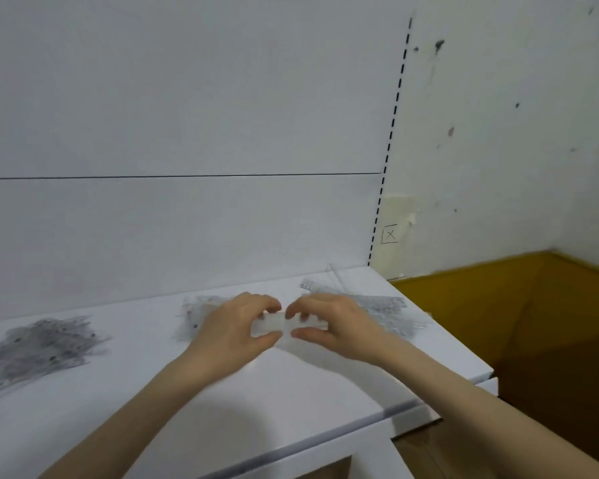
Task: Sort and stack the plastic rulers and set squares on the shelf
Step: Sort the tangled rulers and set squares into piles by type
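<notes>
Front lip of the white shelf nearest me; both bare forearms reach over it toward the middle.

Left hand: fingers curled on top, thumb underneath, pinching the left end of a small bundle of clear rulers. Right hand: same hold on the other end, thumb under, fingertips over. The two hands almost meet above the bundle. The bundle sits low over the shelf, mid-width; I cannot tell whether it touches the surface. Blurred, so no count of pieces.

Judgement: the step is squaring up this handful before it goes on a stack. To do it well, loosen the pinch slightly, stand the long edges down on the shelf and tap them flush, then press the ends inward until they line up. Clear plastic is slick; too tight a squeeze may fan the pieces out sideways.

Just behind the left hand: a loose clear pile, partly hidden by it. Behind the right hand: a spread of long rulers, lying at mixed angles, not yet aligned. Well apart to the left: a grey heap, which looks like set squares, tangled.

Sorting looks partway done: groups exist, none neat.

Further back: plain white back panel, slotted upright at its right end. A brown cardboard box stands beside the shelf end.
</notes>
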The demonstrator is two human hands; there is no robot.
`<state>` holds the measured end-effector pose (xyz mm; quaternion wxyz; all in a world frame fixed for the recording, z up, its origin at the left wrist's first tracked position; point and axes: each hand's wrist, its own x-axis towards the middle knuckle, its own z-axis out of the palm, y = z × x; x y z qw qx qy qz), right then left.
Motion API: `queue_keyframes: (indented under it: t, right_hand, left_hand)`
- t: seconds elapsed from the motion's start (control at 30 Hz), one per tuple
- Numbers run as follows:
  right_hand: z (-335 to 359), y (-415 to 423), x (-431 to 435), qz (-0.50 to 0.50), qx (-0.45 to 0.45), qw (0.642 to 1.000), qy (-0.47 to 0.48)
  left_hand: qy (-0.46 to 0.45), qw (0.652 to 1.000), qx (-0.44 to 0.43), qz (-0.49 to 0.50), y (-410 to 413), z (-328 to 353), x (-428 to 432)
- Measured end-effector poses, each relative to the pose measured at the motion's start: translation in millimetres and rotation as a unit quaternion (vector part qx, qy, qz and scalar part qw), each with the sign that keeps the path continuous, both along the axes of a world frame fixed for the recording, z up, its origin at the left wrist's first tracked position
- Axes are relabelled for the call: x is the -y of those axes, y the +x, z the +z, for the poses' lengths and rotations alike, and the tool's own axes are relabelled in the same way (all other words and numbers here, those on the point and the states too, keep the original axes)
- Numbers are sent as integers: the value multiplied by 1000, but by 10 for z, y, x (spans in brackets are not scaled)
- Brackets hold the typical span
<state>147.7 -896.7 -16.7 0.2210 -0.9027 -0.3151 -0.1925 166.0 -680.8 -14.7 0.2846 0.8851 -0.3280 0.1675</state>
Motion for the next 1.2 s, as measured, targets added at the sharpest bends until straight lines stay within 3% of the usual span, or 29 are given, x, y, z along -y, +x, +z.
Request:
queue_keyframes:
  t: [0.1,0.2,0.33,0.57,0.7,0.83,1.2]
  right_hand:
    - [30,-71,499,-59,-29,998,23]
    - [-20,-28,949,-146,-38,987,51]
    - [-181,147,1217,-259,-69,960,75]
    - [-251,281,1085,-222,-103,966,-81]
    - [-155,253,1049,-229,-57,964,-123]
    - [-27,146,970,-233,-101,949,-185]
    - [238,-77,660,-221,-80,963,-134]
  left_hand:
    - [19,1000,11,10,89,-20,200]
    - [21,995,35,95,203,-60,275]
    - [-23,985,-4,169,281,-137,191]
    - [-25,983,10,180,212,-188,89]
    - [13,989,6,150,150,-214,14]
    - [68,989,21,133,188,-226,-94]
    - [120,982,12,147,109,-22,-206]
